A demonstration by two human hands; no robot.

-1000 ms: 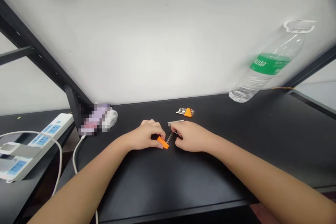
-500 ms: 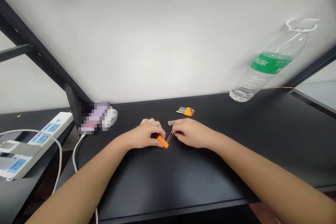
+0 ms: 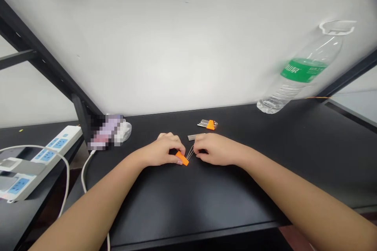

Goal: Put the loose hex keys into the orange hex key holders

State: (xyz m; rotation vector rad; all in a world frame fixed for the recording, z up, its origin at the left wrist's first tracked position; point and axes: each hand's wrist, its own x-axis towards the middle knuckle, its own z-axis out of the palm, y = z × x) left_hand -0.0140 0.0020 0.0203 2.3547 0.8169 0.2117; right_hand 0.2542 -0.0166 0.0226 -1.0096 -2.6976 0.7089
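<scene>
My left hand [image 3: 166, 150] grips an orange plastic holder [image 3: 182, 158] between thumb and fingers, just above the black table. Thin metal rods [image 3: 190, 153] stick up from the holder's right end toward my right hand [image 3: 209, 149]. The fingers of my right hand are bent together at the tops of these rods; what lies between the fingertips is too small to make out. Behind my right hand, several loose metal rods [image 3: 191, 137] lie side by side, partly covered by it. Farther back rests a second orange holder [image 3: 211, 125] with several metal hex keys in it.
A large clear bottle [image 3: 304, 71] with a green label leans at the back right against the wall. At left are a white power strip [image 3: 53, 149], a white cable [image 3: 83, 172], a plastic bag [image 3: 123, 131] and a black metal frame [image 3: 50, 59].
My right hand's fingertips have shifted slightly off the thin rods, whose bent upper ends now show more. My left hand keeps its grip on the orange holder.
</scene>
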